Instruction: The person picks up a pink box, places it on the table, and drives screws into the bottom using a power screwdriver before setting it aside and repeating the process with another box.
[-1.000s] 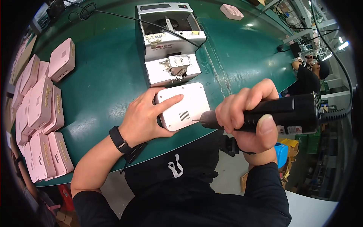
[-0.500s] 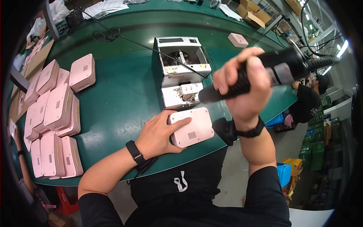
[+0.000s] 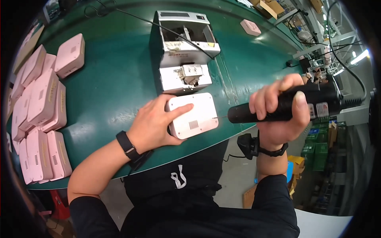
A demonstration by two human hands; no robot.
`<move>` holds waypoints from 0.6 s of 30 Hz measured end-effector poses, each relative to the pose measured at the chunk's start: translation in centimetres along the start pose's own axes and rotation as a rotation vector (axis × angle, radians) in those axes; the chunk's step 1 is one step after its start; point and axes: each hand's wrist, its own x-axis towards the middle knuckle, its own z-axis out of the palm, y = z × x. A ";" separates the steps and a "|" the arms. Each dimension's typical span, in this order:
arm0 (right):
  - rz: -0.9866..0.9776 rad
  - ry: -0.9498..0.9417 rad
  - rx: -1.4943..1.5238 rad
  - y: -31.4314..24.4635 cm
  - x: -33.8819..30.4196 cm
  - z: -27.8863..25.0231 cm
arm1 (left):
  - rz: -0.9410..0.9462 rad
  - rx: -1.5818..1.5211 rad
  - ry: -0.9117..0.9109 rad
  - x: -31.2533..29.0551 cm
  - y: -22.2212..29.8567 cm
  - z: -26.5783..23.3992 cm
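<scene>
A pale pink plastic case [image 3: 200,111] with rounded corners, corner screw holes and a slotted vent lies near the table's front edge. My left hand [image 3: 154,121] grips its left side, the index finger stretched over the top and the thumb along the near edge. Around a black electric screwdriver [image 3: 278,109] my right hand [image 3: 282,107] is closed. The screwdriver lies nearly level, its thin bit pointing left at the case's right end; whether the bit touches a screw I cannot tell. Just behind the case stands a silver and black screw feeder [image 3: 186,51].
Several similar pink cases [image 3: 41,99] are stacked at the left, on the green table [image 3: 111,79]. A small pink box [image 3: 250,27] sits at the far right. A black cable [image 3: 158,25] crosses over the feeder; another cord [image 3: 349,59] rises from the screwdriver.
My right hand has swung the screwdriver down and to the right, bringing its bit beside the case's right end. The left hand still holds the case. The whole view has shifted.
</scene>
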 end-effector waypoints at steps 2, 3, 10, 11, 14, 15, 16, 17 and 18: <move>0.006 0.007 -0.035 -0.2 -0.9 -1.0 | -0.002 -0.017 -0.007 0.0 0.0 0.2; -0.004 0.010 -0.060 -0.2 -1.3 -1.3 | 0.002 -0.016 -0.008 0.0 0.0 0.2; -0.006 0.013 -0.080 1.4 -2.4 -2.6 | 0.002 -0.012 0.001 0.1 0.3 0.6; 0.001 0.025 -0.086 2.0 -2.6 -2.7 | 0.002 -0.011 0.000 0.1 0.3 0.6; 0.012 0.044 -0.068 2.6 -2.7 -3.3 | 0.000 -0.012 -0.002 0.1 0.4 0.6; 0.010 0.049 -0.045 2.6 -2.7 -3.6 | 0.000 -0.011 -0.001 0.1 0.4 0.5; 0.007 0.054 -0.022 2.7 -2.7 -3.7 | 0.000 -0.009 0.002 0.1 0.4 0.6; 0.007 0.053 -0.022 2.8 -2.7 -3.8 | 0.000 -0.009 0.004 0.1 0.3 0.6; 0.002 0.049 -0.007 2.9 -2.9 -3.8 | -0.005 -0.008 -0.002 0.0 0.3 0.6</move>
